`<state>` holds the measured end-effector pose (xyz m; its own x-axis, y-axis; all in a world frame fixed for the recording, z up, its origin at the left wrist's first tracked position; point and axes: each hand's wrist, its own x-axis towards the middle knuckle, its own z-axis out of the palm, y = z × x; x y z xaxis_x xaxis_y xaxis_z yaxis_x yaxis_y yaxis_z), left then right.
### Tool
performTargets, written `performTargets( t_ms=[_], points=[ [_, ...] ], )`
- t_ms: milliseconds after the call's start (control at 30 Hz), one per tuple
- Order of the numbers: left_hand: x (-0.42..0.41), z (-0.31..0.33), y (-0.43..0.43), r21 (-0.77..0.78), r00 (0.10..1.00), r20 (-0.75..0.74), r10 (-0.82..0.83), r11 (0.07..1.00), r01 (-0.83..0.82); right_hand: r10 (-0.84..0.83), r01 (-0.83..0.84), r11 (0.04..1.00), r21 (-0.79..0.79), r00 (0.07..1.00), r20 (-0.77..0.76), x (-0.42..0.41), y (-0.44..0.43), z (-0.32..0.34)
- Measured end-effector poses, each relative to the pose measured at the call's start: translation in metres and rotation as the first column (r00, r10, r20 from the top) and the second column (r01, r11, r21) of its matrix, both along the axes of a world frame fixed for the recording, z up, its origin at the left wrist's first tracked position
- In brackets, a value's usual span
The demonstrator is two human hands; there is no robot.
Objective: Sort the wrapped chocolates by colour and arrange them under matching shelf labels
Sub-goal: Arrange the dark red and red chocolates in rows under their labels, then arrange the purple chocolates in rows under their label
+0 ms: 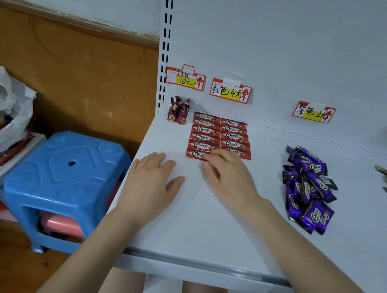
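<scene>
The right hand point(228, 175) is laying bent fingers point(213, 157) over the nearest flat red foil-wrapped Choco bars point(204, 136); whether they are pinching one I cannot tell. Just left of it, the left hand point(154, 178) is resting flat, fingers relaxed, on the white metal shelf point(200, 233). Beyond the fingertips the bars are lying in two columns under a red-and-yellow paper label point(230, 92).

Red chocolate bars point(218, 135): eleven showing. Maroon twist-wrapped sweets point(178, 113): two. Shelf labels point(230, 91): four. Purple chocolates point(307, 186): one heap, uncountable. Blue stool point(65, 173): one.
</scene>
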<state>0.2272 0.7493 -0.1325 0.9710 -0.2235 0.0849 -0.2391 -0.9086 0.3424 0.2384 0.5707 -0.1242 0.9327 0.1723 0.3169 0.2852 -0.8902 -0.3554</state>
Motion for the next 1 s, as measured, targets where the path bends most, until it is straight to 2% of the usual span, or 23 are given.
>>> performTargets(
  t_ms=[333, 500, 667, 867, 1000],
  points=[
    [0.001, -0.002, 0.000, -0.020, 0.999, 0.034, 0.011, 1.000, -0.010, -0.006, 0.007, 1.000, -0.002, 1.000, 0.025, -0.001, 0.001, -0.001],
    [-0.001, 0.002, -0.001, -0.046, 0.998, 0.057, 0.012, 0.999, -0.009, -0.018, 0.016, 0.998, 0.064, 0.999, 0.035, -0.005, 0.001, 0.003],
    [-0.006, 0.009, -0.003, -0.166, 0.992, 0.122, -0.008, 0.986, 0.029, -0.077, 0.064, 0.988, 0.141, 0.993, 0.090, -0.037, -0.021, 0.014],
    [-0.022, 0.018, -0.013, -0.187, 0.965, 0.181, -0.188, 0.957, 0.221, -0.232, 0.219, 0.968, 0.123, 0.967, 0.102, -0.092, -0.092, 0.033],
    [-0.036, 0.024, -0.053, -0.173, 0.930, 0.151, -0.336, 0.917, 0.359, -0.389, 0.375, 0.903, 0.210, 0.921, 0.028, -0.088, -0.140, 0.040]
  ],
)
